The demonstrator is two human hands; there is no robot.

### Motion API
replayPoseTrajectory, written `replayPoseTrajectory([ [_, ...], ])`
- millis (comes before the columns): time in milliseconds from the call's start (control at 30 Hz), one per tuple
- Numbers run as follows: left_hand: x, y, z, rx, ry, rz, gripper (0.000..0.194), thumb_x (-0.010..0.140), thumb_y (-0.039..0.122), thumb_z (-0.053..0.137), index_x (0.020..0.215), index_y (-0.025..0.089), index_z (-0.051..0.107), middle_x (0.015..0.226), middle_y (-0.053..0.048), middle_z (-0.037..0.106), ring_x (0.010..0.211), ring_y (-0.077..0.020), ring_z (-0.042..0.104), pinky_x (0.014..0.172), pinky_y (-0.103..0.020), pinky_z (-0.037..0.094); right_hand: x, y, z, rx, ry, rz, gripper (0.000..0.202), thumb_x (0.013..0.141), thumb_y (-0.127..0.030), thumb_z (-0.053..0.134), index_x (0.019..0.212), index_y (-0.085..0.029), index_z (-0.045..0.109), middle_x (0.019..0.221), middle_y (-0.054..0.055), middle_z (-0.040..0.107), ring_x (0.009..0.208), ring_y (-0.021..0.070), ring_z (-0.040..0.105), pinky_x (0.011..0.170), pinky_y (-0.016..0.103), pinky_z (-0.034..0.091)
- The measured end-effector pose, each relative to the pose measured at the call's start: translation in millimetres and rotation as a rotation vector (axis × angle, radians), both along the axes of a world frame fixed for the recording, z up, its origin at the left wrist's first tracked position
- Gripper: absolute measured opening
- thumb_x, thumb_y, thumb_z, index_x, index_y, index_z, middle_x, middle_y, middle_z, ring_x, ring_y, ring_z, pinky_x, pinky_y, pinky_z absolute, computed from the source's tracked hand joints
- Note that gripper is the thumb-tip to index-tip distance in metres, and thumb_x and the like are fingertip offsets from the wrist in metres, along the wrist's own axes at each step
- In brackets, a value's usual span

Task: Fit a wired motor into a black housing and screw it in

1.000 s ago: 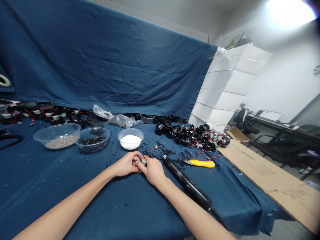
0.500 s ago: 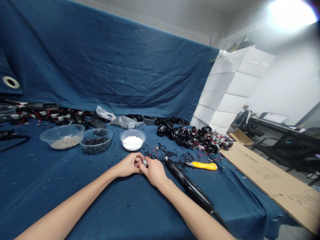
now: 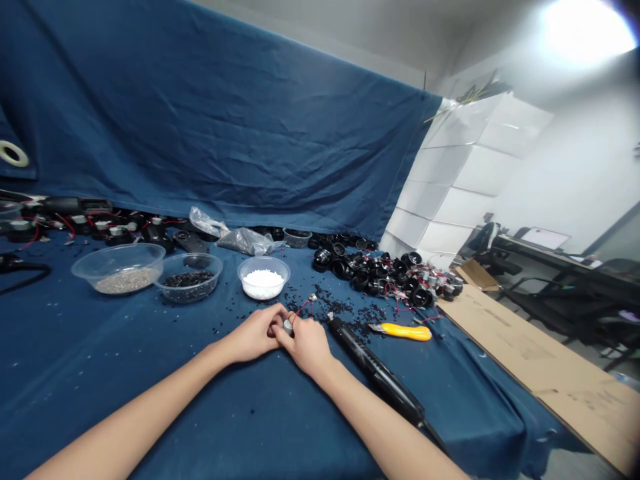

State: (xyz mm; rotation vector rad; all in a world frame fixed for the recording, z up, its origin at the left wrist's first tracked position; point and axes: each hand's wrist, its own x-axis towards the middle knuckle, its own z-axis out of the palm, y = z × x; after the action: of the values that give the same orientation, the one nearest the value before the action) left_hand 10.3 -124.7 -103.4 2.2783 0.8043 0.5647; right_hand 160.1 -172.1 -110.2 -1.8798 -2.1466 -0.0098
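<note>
Close together over the blue cloth, my left hand (image 3: 256,333) and my right hand (image 3: 307,343) have their fingers closed around a small silver-grey motor (image 3: 288,327). Only part of its metal body shows between the fingertips. Thin red wires (image 3: 303,306) rise from it to a small pale end piece above my right hand. Just beyond my hands stands a clear bowl of white pieces (image 3: 263,280). To the right of my right hand lies a black corded electric screwdriver (image 3: 377,369).
A yellow utility knife (image 3: 403,331) lies right of the screwdriver, near scattered small black bits (image 3: 345,307). Black housings (image 3: 367,270) and wired parts are heaped behind. Clear bowls of metal screws (image 3: 120,267) and black screws (image 3: 189,279) stand left; cardboard (image 3: 540,367) borders the right edge.
The head view has shifted slightly, so the bowls and tools appear a little further left. Both hands stay closed on the motor, with barely any finger movement.
</note>
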Motion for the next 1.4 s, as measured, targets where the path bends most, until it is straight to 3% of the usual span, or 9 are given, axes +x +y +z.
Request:
replayPoseTrajectory([
  [200, 6, -26, 13.9, 0.386, 0.266, 0.151, 0.046, 0.075, 0.013, 0.048, 0.121, 0.011, 0.053, 0.118, -0.017, 0.059, 0.107, -0.0332, 0.052, 0.090, -0.045, 0.037, -5, -11, 6.3, 0.039, -0.040, -0.007, 0.042, 0.095, -0.042, 0.039, 0.120, -0.012, 0.056, 0.088, 0.015, 0.073, 0.077, 0.0284, 0.071, 0.068, 0.035, 0.050],
  [400, 15, -37, 9.8, 0.553, 0.459, 0.258, 0.037, 0.082, 0.012, 0.039, 0.113, 0.007, 0.060, 0.107, -0.018, 0.063, 0.100, -0.0334, 0.053, 0.086, -0.047, 0.039, -8, -18, 10.5, 0.066, -0.063, -0.011, 0.037, 0.094, -0.032, 0.040, 0.119, -0.011, 0.056, 0.090, 0.014, 0.072, 0.076, 0.0286, 0.071, 0.066, 0.036, 0.052],
  [567, 14, -35, 9.1, 0.611, 0.558, 0.300, 0.037, 0.082, 0.015, 0.044, 0.114, 0.009, 0.060, 0.108, -0.016, 0.065, 0.100, -0.0315, 0.055, 0.086, -0.043, 0.041, -9, -17, 11.7, 0.098, -0.047, -0.014, 0.028, 0.093, -0.030, 0.043, 0.108, -0.013, 0.059, 0.088, 0.012, 0.072, 0.076, 0.0266, 0.071, 0.066, 0.032, 0.053],
  [733, 12, -36, 8.1, 0.637, 0.599, 0.331, 0.040, 0.082, 0.015, 0.043, 0.119, 0.009, 0.059, 0.114, -0.017, 0.063, 0.104, -0.0325, 0.055, 0.089, -0.045, 0.041, -12, -18, 11.7, 0.101, -0.076, 0.014, 0.036, 0.093, -0.027, 0.043, 0.122, -0.009, 0.054, 0.088, 0.015, 0.072, 0.076, 0.0277, 0.071, 0.066, 0.034, 0.054],
  [900, 12, -35, 6.4, 0.639, 0.619, 0.339, 0.041, 0.084, 0.017, 0.042, 0.120, 0.010, 0.058, 0.119, -0.018, 0.062, 0.109, -0.0319, 0.055, 0.092, -0.044, 0.042, -12, -20, 13.9, 0.096, -0.084, 0.034, 0.040, 0.092, -0.026, 0.042, 0.125, -0.006, 0.054, 0.086, 0.016, 0.072, 0.073, 0.0309, 0.071, 0.063, 0.039, 0.054],
  [1200, 12, -32, 6.6, 0.619, 0.632, 0.326, 0.047, 0.084, 0.018, 0.042, 0.128, 0.010, 0.053, 0.123, -0.018, 0.061, 0.109, -0.0299, 0.058, 0.091, -0.042, 0.045, -13, -21, 13.3, 0.081, -0.091, 0.008, 0.040, 0.094, -0.028, 0.040, 0.126, -0.007, 0.053, 0.088, 0.017, 0.072, 0.075, 0.0293, 0.072, 0.067, 0.038, 0.054],
  [1400, 14, -35, 10.5, 0.623, 0.650, 0.341, 0.037, 0.085, 0.015, 0.040, 0.117, 0.011, 0.057, 0.113, -0.019, 0.064, 0.099, -0.0313, 0.063, 0.084, -0.044, 0.049, -16, -21, 14.6, 0.069, -0.123, 0.008, 0.043, 0.095, -0.024, 0.038, 0.132, -0.004, 0.047, 0.088, 0.020, 0.072, 0.076, 0.0298, 0.072, 0.066, 0.038, 0.054],
])
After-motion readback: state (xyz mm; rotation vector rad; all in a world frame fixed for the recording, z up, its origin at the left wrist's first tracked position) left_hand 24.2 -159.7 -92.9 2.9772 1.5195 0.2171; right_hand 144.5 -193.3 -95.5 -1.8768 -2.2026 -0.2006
